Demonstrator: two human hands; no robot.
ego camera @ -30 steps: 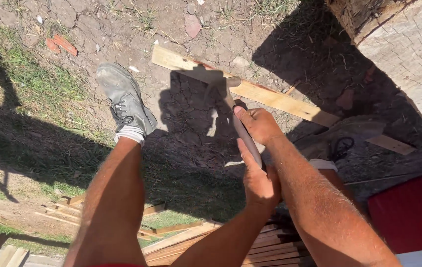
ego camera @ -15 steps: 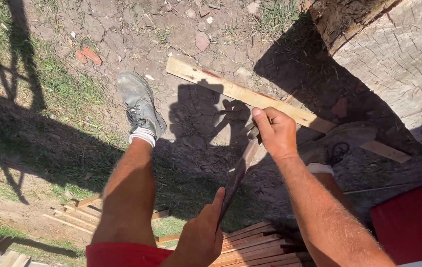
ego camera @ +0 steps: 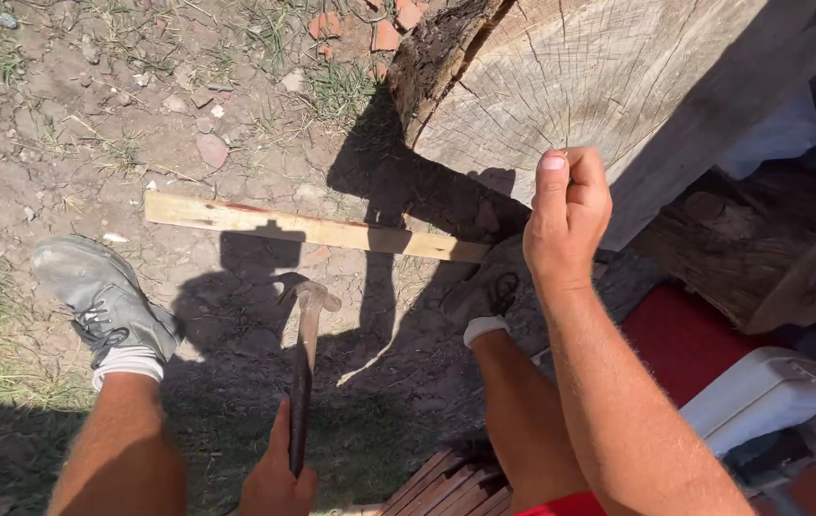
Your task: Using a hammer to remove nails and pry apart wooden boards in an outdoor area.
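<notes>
The person's left hand is wrapping around the lower end of a claw hammer, fingers closed on the handle, and the hammer is pointing away from them with its head hanging just above the cracked dirt between their legs. The right hand is lifting up in front of the big log stump, curled into a loose fist with the thumb on top; I cannot tell whether anything is pinched inside it. A long pale wooden slat is lying flat on the ground just beyond the hammer head, its right end running under the right shoe beside the stump's edge. The left shoe is planted well to the left, leaving open dirt between the feet. A stack of thin slats is sitting near the bottom edge, and a red and white box is crowding the right side.
</notes>
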